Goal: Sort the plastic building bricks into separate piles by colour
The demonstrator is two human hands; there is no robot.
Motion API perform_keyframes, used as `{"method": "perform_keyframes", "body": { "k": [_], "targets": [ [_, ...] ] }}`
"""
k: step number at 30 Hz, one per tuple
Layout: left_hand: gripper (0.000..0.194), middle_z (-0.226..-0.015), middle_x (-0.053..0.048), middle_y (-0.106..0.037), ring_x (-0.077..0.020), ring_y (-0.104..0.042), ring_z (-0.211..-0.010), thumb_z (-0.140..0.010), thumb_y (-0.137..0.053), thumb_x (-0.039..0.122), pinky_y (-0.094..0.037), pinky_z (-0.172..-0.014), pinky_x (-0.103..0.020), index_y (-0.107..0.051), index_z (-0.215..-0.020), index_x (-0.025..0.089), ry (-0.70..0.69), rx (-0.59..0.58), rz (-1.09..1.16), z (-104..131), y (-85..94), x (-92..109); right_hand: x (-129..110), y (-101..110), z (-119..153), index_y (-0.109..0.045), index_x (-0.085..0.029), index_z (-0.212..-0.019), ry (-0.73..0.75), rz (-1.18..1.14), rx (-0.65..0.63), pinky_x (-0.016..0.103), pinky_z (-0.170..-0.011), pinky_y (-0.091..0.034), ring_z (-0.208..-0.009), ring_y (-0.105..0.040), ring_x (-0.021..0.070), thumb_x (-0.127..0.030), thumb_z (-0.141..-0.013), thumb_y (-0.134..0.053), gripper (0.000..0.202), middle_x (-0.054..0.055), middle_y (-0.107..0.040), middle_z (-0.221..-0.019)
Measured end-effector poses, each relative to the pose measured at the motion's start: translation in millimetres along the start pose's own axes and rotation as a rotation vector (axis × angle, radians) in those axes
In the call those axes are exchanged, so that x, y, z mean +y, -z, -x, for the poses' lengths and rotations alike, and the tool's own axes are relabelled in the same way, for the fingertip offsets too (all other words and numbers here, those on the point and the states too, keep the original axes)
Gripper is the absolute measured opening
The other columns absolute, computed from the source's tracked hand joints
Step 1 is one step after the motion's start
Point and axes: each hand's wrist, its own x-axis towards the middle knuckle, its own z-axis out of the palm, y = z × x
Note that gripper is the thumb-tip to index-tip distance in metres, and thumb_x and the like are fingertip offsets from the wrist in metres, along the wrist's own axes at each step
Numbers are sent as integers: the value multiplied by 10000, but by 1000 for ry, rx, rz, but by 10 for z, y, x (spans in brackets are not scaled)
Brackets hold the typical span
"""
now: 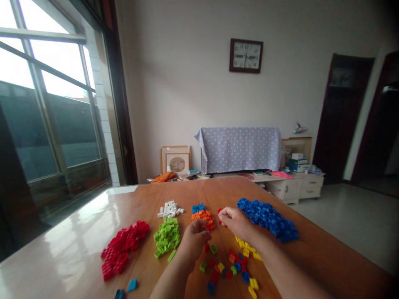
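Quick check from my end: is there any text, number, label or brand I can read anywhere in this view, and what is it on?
Nothing is legible.
Wall clock: marks around the dial, too small and blurred to read.
Stacked boxes on the low cabinet: any print is too small to read.
Framed picture against the wall: no readable text.
Bricks near the left hand and right hand: no lettering visible.

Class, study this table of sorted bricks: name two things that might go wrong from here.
1. The right hand works close beside the blue pile; a sleeve or wrist might sweep blue bricks into the mixed bricks.
2. The orange pile has light blue bricks right against it, so colours may get mixed.
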Motion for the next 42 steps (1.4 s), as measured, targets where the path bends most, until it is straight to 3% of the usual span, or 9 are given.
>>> {"method": "perform_keyframes", "body": {
  "k": [7, 9, 12, 16, 21, 26, 30, 35, 42],
  "targets": [
    [504, -735, 12, -631, -107, -575, -624, -621, -735, 158, -390, -594, -212, -544, -1087, 154, -52, -24, 14, 50, -47, 22, -255, -269, 174, -710, -164, -881, 10, -90, -159, 257, -665, -464, -754, -642, 173, -324, -815, -638, 188, 35, -736, -816],
    [561, -757, 9, -636, -108, -570, -628, -634, -731, 170, -390, -597, -213, -520, -1154, 159, -61, -19, 12, 50, -52, 20, -210, -243, 134, -702, -169, -858, 26, -77, -125, 251, -654, -460, -736, -633, 166, -307, -809, -627, 164, 27, -725, -787],
    [548, -759, 18, -617, -100, -532, -612, -681, -666, 158, -370, -577, -208, -502, -1203, 157, -95, 21, -54, 18, -16, -5, -40, -100, 16, -671, -175, -852, 1, -53, 38, 240, -615, -447, -680, -617, 152, -309, -794, -603, 162, 10, -699, -738],
    [311, -660, 37, -557, -95, -459, -562, -703, -574, 84, -294, -536, -209, -612, -1005, 148, -129, 101, -446, -35, 102, -57, 294, 101, -135, -625, -181, -861, -85, -30, 237, 248, -576, -450, -647, -633, 165, -294, -765, -564, 161, 19, -694, -724],
    [273, -644, 14, -598, -133, -516, -607, -649, -551, 47, -285, -544, -223, -677, -857, 169, -103, 51, -826, -4, 193, -73, 517, 156, -195, -632, -181, -867, -118, 77, 229, 268, -624, -481, -704, -670, 188, -216, -735, -538, 166, 43, -716, -757],
    [252, -766, -27, -678, -156, -564, -669, -669, -601, 120, -320, -549, -223, -696, -896, 176, -85, 0, -964, 51, 210, -69, 542, 180, -209, -641, -145, -1087, -124, 95, 252, 287, -701, -503, -813, -690, 205, -194, -767, -538, 339, 96, -743, -905],
    [284, -797, -27, -685, -153, -572, -675, -644, -626, 120, -323, -531, -212, -694, -912, 181, -64, -98, -1023, 57, 222, -71, 562, 187, -188, -636, -147, -1132, -123, 83, 247, 301, -722, -519, -828, -695, 211, -245, -807, -540, 353, 96, -747, -929],
    [259, -872, -28, -683, -150, -582, -717, -616, -657, 121, -341, -546, -205, -695, -861, 194, -89, -115, -1032, 49, 237, -112, 442, 98, -105, -662, -184, -1064, -75, 10, 195, 292, -707, -526, -820, -699, 202, -319, -839, -545, 287, 65, -751, -929],
    [189, -818, -21, -669, -133, -559, -715, -694, -585, 94, -341, -591, -210, -681, -832, 179, -193, -73, -1007, 63, 174, -40, 5, -90, 102, -700, -186, -990, 49, 69, 38, 306, -729, -508, -804, -683, 204, -353, -863, -561, 251, 44, -745, -846]
  ]
}}
